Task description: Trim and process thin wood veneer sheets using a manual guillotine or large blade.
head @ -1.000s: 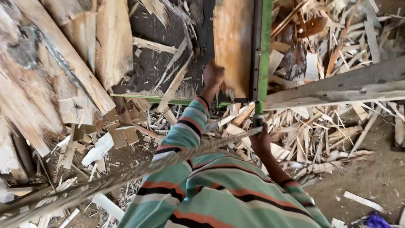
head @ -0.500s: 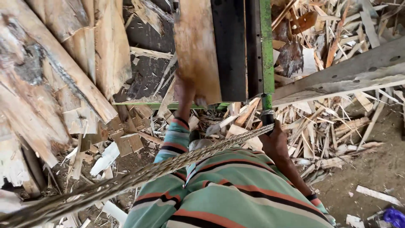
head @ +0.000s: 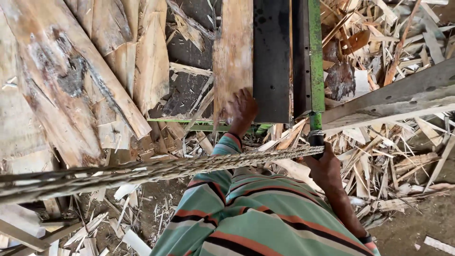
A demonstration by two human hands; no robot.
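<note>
Left hand sits pressed against the near end of a long wooden plank, fingers curled over its edge, so holding the plank. Plank runs straight up toward 12 o'clock, lying flat on the dark machine bed, touching it along the right side. Striped sleeve in green, orange and black leads down from that hand toward 6 o'clock.

Right hand down around 4 o'clock from the left one, closed round the black grip at the bottom of a green metal bar. Green bar goes straight up to 12 o'clock, just beside the machine bed. Can't really tell how tight the fingers are wrapped, only the back of the hand showing.

Thick twisted rope crossing the whole shot from 9 o'clock over to the black grip, passing in front of the sleeve.

Big rough bark slabs piled at 10 o'clock, leaning every which way. Heap of pale wood offcuts and splinters at 3 o'clock, spread over the dirt floor. Grey timber beam angling up toward 2 o'clock, above the splinters.
</note>
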